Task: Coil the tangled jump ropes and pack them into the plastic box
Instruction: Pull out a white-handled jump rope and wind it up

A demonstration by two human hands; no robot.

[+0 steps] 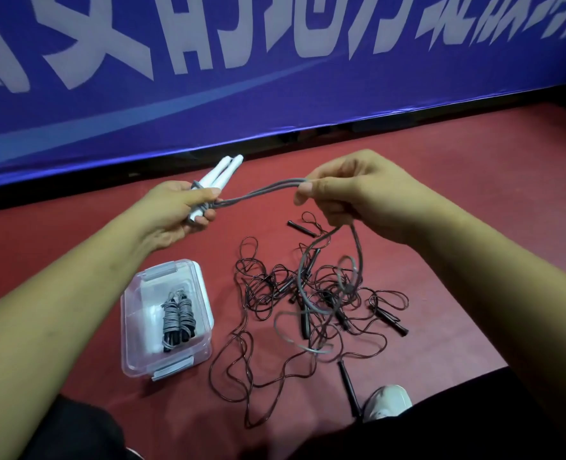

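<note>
1. A clear plastic box (pixel 205 303) stands open on the red floor (pixel 441 161), below the left forearm. Inside lies a coiled rope (pixel 177 318), grey cord wound tightly round dark handles.
2. The left hand (pixel 175 207) is raised above the floor, near its far edge where a blue banner (pixel 275 94) stands. Its fingers are curled round a pair of white handles (pixel 223 171), which stick up and away from the person.
3. A grey rope (pixel 261 190) runs doubled from the left hand's grip across to the right hand (pixel 344 190), sagging a little between them.
4. The right hand pinches the doubled strands between thumb and forefinger, its other fingers curled. Below it the grey rope hangs down in loose loops onto the pile on the floor.
5. A tangle of dark ropes (pixel 308 293) lies spread on the floor under the right hand and just right of the box: thin cords looped over each other, with slim black handles scattered through them.
6. One black handle (pixel 348 383) lies at the near side of the pile, pointing toward a pale shoe (pixel 387 400).
</note>
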